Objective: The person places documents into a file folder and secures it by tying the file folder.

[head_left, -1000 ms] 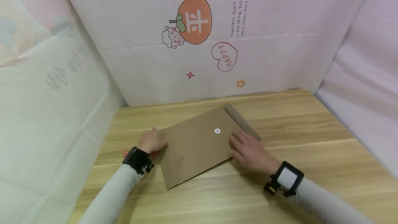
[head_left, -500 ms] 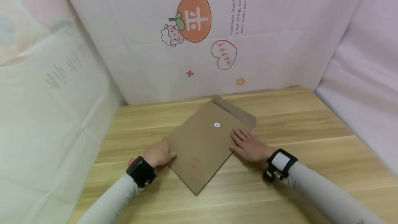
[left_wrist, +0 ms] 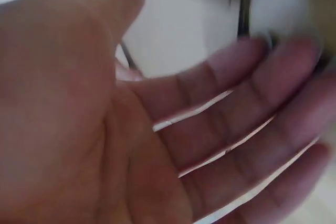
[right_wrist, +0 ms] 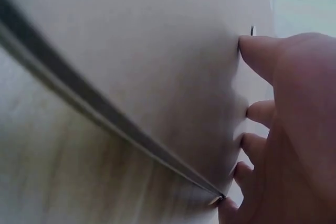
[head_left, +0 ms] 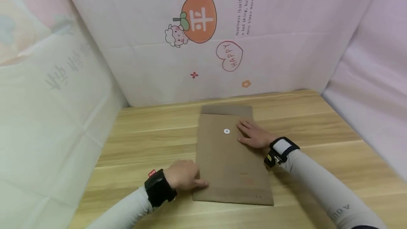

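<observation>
A brown paper document envelope [head_left: 219,162] lies on the wooden table, its long sides running away from me. Its flap [head_left: 226,110] is unfolded at the far end, with a white round button [head_left: 226,131] just below. My left hand [head_left: 185,175] is at the near left edge, one digit reaching onto the paper. In the left wrist view that hand's fingers [left_wrist: 236,108] are long and only slightly bent, the thumb apart. With fingers spread, my right hand [head_left: 255,135] rests on the upper right part; its fingertips touch the surface in the right wrist view.
Light wood tabletop [head_left: 152,133] surrounds the envelope. A printed white curtain [head_left: 152,70] hangs along the table's back edge. More pale cloth hangs on the left [head_left: 63,116] and right [head_left: 369,87].
The envelope has turned clockwise from a slant to nearly straight, flap end farthest away. My left hand has moved right and nearer me; my right hand has shifted slightly away from me.
</observation>
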A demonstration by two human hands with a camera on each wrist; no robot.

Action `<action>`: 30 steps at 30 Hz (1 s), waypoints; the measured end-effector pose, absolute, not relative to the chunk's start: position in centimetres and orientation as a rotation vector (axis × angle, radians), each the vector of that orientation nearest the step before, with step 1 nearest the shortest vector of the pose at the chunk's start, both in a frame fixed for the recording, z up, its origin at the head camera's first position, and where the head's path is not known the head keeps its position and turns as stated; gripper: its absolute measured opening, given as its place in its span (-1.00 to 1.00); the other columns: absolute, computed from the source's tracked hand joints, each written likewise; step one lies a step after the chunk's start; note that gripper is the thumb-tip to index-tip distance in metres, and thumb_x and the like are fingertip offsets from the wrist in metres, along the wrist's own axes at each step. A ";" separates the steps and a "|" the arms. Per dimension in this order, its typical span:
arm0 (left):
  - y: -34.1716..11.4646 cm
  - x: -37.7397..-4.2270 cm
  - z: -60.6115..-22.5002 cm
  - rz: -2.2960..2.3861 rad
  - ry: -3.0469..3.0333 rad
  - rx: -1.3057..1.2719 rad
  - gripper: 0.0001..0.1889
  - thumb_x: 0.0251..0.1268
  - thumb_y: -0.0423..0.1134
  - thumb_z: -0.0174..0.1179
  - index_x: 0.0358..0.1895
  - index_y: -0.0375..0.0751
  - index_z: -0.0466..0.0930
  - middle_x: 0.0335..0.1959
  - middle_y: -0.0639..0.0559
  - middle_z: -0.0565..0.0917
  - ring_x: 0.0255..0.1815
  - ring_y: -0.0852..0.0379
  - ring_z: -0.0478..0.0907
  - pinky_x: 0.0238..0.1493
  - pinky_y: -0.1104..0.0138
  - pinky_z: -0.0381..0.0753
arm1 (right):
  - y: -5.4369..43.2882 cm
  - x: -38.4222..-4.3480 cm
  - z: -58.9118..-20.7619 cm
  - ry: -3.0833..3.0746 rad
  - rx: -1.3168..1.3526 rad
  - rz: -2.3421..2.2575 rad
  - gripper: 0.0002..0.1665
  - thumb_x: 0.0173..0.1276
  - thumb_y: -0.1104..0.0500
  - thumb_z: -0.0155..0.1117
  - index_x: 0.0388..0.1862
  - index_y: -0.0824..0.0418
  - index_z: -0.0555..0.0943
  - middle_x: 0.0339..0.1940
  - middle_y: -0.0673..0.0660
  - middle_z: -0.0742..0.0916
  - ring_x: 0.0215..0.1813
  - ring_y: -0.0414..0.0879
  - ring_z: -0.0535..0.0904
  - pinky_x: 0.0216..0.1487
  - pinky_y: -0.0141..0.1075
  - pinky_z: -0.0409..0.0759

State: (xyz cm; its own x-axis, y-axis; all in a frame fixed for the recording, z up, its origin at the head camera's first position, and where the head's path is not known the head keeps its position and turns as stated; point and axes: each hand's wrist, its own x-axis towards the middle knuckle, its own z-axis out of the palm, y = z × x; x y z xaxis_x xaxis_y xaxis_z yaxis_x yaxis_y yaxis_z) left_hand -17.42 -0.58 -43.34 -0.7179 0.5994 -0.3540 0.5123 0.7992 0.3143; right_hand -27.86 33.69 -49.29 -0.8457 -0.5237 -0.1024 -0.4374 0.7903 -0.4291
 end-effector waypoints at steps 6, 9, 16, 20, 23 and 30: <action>1.5 -23.2 -43.3 0.419 2.633 0.823 -0.68 0.26 0.01 0.43 -0.22 -0.16 0.62 -0.29 -0.02 0.67 -0.29 0.03 0.61 -0.27 0.17 0.63 | 33.8 -27.8 -48.8 2.741 -0.692 -0.553 -0.10 0.61 -0.15 0.06 0.66 0.32 0.05 0.67 0.40 0.04 0.65 0.38 -0.15 0.56 0.27 -0.06; 3.1 -26.5 -44.3 0.303 2.716 0.937 -0.34 0.26 0.10 0.41 0.26 -0.29 0.53 0.24 -0.23 0.58 0.26 -0.16 0.53 0.27 0.04 0.53 | 33.8 -27.8 -48.5 2.729 -0.676 -0.560 -0.10 0.60 -0.14 0.08 0.66 0.31 0.05 0.67 0.41 0.06 0.65 0.40 -0.14 0.56 0.27 -0.06; 5.1 -30.3 -46.5 0.224 2.718 1.061 0.02 0.24 0.25 0.37 0.59 -0.30 0.17 0.60 -0.42 0.09 0.62 -0.36 0.00 0.57 -0.07 0.09 | 33.2 -27.8 -47.8 2.697 -0.680 -0.568 -0.09 0.59 -0.14 0.09 0.65 0.33 0.07 0.66 0.42 0.06 0.65 0.41 -0.14 0.57 0.26 -0.06; 4.9 -30.9 -46.8 0.146 2.730 1.059 0.05 0.24 0.35 0.31 0.60 -0.25 0.15 0.60 -0.42 0.07 0.62 -0.36 -0.02 0.58 -0.06 0.04 | 32.7 -28.3 -47.9 2.673 -0.682 -0.581 -0.09 0.59 -0.11 0.11 0.65 0.34 0.06 0.67 0.42 0.04 0.65 0.40 -0.14 0.57 0.25 -0.06; 5.0 -31.1 -46.5 0.069 2.761 1.030 0.06 0.24 0.41 0.25 0.62 -0.20 0.14 0.61 -0.39 0.07 0.63 -0.32 -0.03 0.60 -0.03 0.02 | 32.5 -28.8 -48.0 2.698 -0.707 -0.558 -0.10 0.60 -0.11 0.09 0.65 0.36 0.05 0.66 0.44 0.05 0.64 0.41 -0.12 0.57 0.26 -0.05; 5.8 -30.5 -46.2 -0.022 2.767 0.972 0.03 0.28 0.43 0.18 0.64 -0.13 0.11 0.63 -0.35 0.04 0.65 -0.29 -0.06 0.60 -0.02 0.00 | 32.2 -28.0 -47.6 2.799 -0.581 -0.295 -0.07 0.60 -0.16 0.05 0.59 0.51 0.09 0.60 0.57 0.08 0.61 0.44 -0.03 0.56 0.19 0.08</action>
